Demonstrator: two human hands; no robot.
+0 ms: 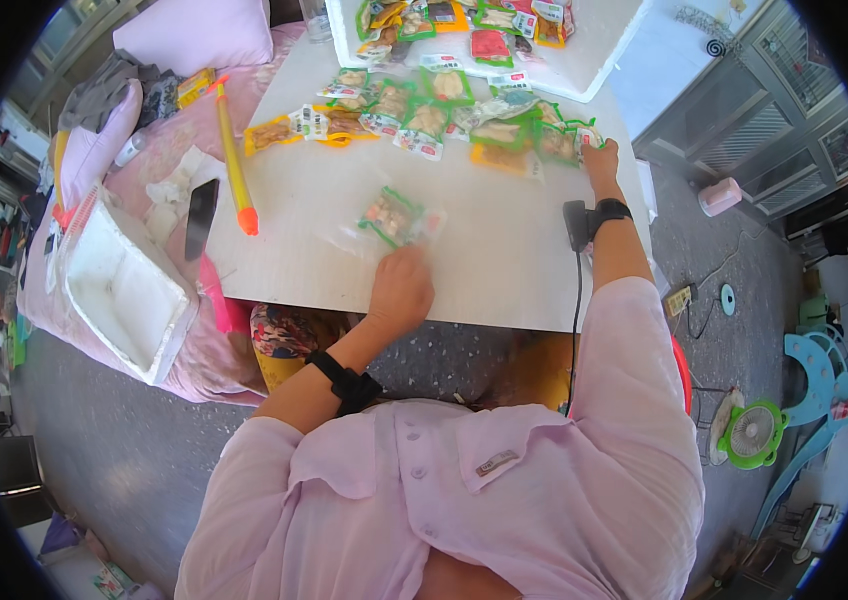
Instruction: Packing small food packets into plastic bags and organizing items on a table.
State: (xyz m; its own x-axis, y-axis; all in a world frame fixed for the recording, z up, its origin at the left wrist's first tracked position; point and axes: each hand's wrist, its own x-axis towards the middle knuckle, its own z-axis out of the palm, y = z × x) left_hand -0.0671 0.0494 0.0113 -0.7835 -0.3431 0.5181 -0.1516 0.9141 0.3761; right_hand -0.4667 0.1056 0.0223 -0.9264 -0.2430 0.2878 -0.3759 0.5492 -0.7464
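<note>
Near the table's front edge, my left hand (403, 289) is at the lower end of a green-edged snack packet (391, 216), which is blurred; the fingertips are hard to make out. My right hand (601, 156) reaches to the far right and has its fingers on the corner of a green-edged packet (560, 142). That packet lies at the right end of a loose row of packets. In the row are an orange-edged packet (271, 136) at the left end, a green-edged packet (425, 120) in the middle and a yellow packet (502, 158) lower right.
Behind the row, a white foam box (596, 71) holds several packets. On the left lie a yellow tube with an orange tip (234, 157), a dark phone (201, 219) and an open white foam box (127, 289) on pink cloth. A black cable (578, 330) hangs from my right wrist strap.
</note>
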